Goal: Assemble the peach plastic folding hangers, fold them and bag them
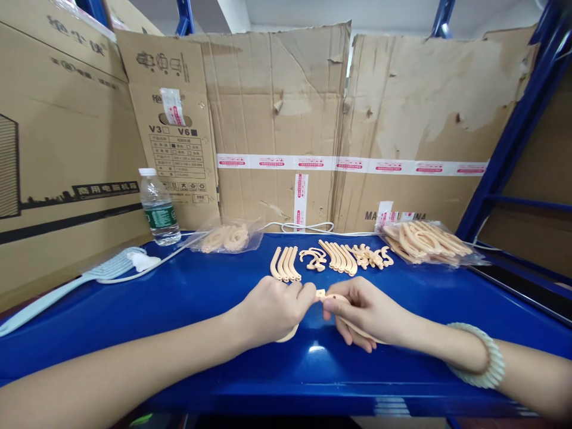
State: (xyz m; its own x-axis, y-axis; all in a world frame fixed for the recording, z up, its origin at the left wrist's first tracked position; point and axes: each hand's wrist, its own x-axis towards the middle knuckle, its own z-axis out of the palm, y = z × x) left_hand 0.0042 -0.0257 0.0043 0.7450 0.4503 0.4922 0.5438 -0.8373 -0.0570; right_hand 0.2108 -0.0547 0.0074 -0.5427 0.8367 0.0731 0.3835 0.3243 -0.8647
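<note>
My left hand (pixel 274 307) is closed around a cream-coloured curved piece, whose rounded lower edge (pixel 288 335) shows beneath the palm. Its fingertips pinch near a small squared end (pixel 320 294) between both hands. In my right hand (pixel 364 307) is a long, thin, cream curved piece (pixel 337 297) with a small hole, gripped between thumb and fingers. The two pieces meet end to end, though the fingers hide whether they are joined. Just beyond the hands lie a row of curved strips (pixel 286 263), several small hooked pieces (pixel 314 259), straighter strips (pixel 339 257) and a small heap of pieces (pixel 369 256).
Clear bags of cream pieces lie at the back left (pixel 226 236) and back right (pixel 429 241) of the blue table (pixel 201 298). A water bottle (pixel 158 208) and a light-blue fly swatter (pixel 89 277) are at left. Cardboard (pixel 277 119) walls the back; a black flat object (pixel 527 292) lies right.
</note>
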